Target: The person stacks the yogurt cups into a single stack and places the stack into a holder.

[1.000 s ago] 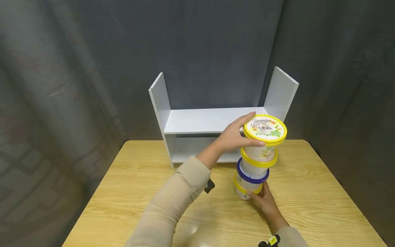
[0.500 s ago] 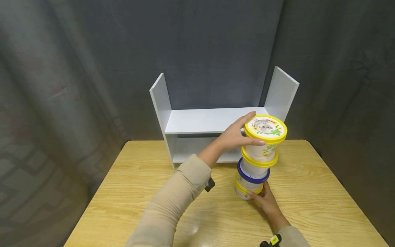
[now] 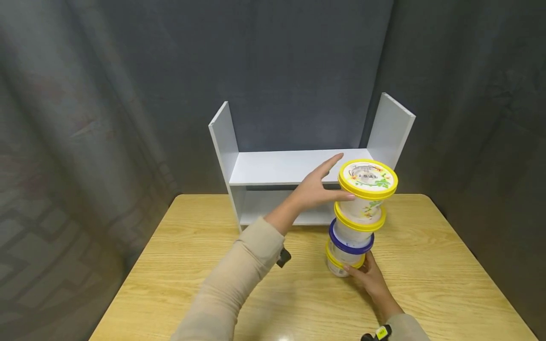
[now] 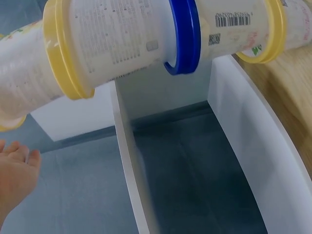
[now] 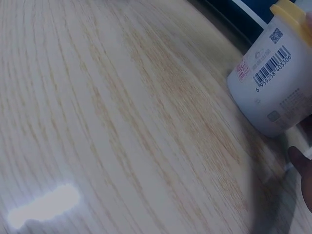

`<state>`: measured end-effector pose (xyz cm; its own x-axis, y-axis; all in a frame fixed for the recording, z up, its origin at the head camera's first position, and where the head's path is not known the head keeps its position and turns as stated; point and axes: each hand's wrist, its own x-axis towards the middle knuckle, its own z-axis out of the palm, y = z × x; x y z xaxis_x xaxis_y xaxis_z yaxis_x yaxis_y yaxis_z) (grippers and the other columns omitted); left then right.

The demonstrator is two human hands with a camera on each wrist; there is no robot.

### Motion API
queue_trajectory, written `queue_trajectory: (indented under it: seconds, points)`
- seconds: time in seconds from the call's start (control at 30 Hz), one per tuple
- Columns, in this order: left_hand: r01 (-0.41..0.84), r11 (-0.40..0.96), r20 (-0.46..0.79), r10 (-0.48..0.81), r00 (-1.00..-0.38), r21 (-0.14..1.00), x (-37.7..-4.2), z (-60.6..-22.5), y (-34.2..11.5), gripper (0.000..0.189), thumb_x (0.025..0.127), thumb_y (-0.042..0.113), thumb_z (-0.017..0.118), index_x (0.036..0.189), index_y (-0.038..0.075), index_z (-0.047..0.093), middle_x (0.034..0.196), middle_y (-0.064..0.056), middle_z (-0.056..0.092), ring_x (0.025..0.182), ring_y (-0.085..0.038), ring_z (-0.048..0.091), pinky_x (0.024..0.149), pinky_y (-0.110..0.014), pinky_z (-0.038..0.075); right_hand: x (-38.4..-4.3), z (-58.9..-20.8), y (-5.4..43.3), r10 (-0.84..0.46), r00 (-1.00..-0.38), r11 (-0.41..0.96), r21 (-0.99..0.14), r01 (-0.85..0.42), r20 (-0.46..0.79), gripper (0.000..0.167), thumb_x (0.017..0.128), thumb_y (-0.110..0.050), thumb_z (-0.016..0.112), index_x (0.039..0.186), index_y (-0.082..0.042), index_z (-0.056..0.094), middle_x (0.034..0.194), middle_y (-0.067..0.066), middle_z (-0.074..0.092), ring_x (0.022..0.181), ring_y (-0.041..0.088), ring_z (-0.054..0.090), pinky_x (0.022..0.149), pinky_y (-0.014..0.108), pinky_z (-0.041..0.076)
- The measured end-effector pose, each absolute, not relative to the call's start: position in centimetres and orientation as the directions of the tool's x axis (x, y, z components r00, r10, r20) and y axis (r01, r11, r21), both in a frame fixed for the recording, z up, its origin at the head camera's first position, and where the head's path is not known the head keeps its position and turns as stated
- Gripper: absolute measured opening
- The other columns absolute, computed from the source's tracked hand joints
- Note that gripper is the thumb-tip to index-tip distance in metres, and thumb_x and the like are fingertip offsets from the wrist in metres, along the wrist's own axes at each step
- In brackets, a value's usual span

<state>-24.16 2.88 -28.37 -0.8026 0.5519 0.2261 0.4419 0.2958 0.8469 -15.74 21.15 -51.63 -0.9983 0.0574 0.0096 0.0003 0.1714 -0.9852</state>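
Observation:
Several white tubs stand stacked at the right of the table in the head view. The top tub [image 3: 368,179] has a yellow lid with a flower print; lower down is a tub with a blue lid [image 3: 350,246]. My left hand [image 3: 313,189] is just left of the top tub, fingers spread, and in the left wrist view a gap shows between the hand [image 4: 17,170] and the stack. My right hand [image 3: 372,280] grips the bottom tub [image 3: 337,269] near its yellow lid, thumb in front, other fingers mostly hidden behind. The right wrist view shows a tub [image 5: 273,83] with a barcode.
A white two-level shelf [image 3: 294,166] with raised side panels stands behind the stack at the back of the wooden table [image 3: 431,265]. Dark grey curtains [image 3: 298,71] hang behind and on both sides.
My left hand has let go of the top tub and drawn slightly to the left. The stack and the right hand have stayed nearly in place.

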Motion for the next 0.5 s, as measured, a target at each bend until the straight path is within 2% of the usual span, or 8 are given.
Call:
queue_trajectory:
  seconds: [0.1, 0.27, 0.4, 0.5]
  points:
    - [0.442, 0.293, 0.242, 0.527, -0.815, 0.848, -24.2, -28.5, 2.0, 0.087, 0.064, 0.037, 0.074, 0.134, 0.04, 0.022, 0.137, 0.02, 0.02, 0.124, -0.02, 0.026, 0.095, -0.045, 0.029, -15.8, -51.6, 21.2, 0.064, -0.998, 0.177, -0.984, 0.004, 0.007, 0.077, 0.078, -0.009, 0.063, 0.136, -0.012, 0.013, 0.128, 0.016, 0.034, 0.099, 0.005, 0.042, 0.083, 0.027, 0.038]
    - [0.45, 0.277, 0.278, 0.491, -0.826, 0.849, -24.4, -28.9, 0.4, 0.085, 0.065, 0.035, 0.074, 0.133, 0.042, 0.024, 0.136, 0.02, 0.022, 0.124, -0.02, 0.026, 0.096, -0.045, 0.027, -15.8, -51.9, 21.3, 0.068, -0.996, 0.168, -0.985, -0.045, 0.057, 0.079, 0.076, -0.012, 0.065, 0.137, -0.012, 0.015, 0.126, 0.02, 0.033, 0.104, 0.018, 0.04, 0.087, 0.038, 0.035]
    - [0.458, 0.274, 0.29, 0.484, -0.825, 0.846, -24.7, -29.6, -1.0, 0.084, 0.065, 0.035, 0.074, 0.132, 0.042, 0.024, 0.135, 0.02, 0.023, 0.124, -0.019, 0.025, 0.097, -0.043, 0.027, -15.8, -52.2, 21.3, 0.079, -0.995, 0.197, -0.979, -0.047, 0.063, 0.08, 0.077, -0.019, 0.065, 0.138, -0.018, 0.014, 0.126, 0.017, 0.034, 0.106, 0.015, 0.039, 0.087, 0.029, 0.036]
    - [0.462, 0.284, 0.297, 0.472, -0.83, 0.84, -24.9, -30.1, -2.0, 0.082, 0.066, 0.036, 0.073, 0.133, 0.04, 0.025, 0.135, 0.019, 0.024, 0.124, -0.019, 0.025, 0.098, -0.042, 0.026, -15.8, -52.3, 21.2, 0.079, -0.994, 0.185, -0.981, -0.054, 0.07, 0.081, 0.076, -0.019, 0.066, 0.138, -0.018, 0.014, 0.127, 0.018, 0.032, 0.108, 0.019, 0.038, 0.09, 0.032, 0.035]
